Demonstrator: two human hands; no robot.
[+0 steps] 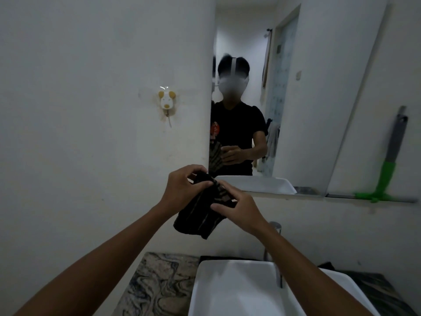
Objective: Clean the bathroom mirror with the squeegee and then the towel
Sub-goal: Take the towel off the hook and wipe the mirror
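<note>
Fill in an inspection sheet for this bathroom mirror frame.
Surface: marbled counter with white basin.
Job's things: dark striped towel held in front of the mirror; green squeegee stands on the shelf, leaning on the wall.
Clutter: nothing seen.
Hands: left hand and right hand both grip the towel.
Cables: nothing seen.
Surroundings: dog-shaped wall hook, faucet.

I count two hands, left (182, 188) and right (239, 209), sharing one dark towel (200, 215). One mirror (296, 99), one green squeegee (387, 176) at three o'clock, one white sink (227, 290), one wall hook (167, 101) at ten o'clock.
</note>
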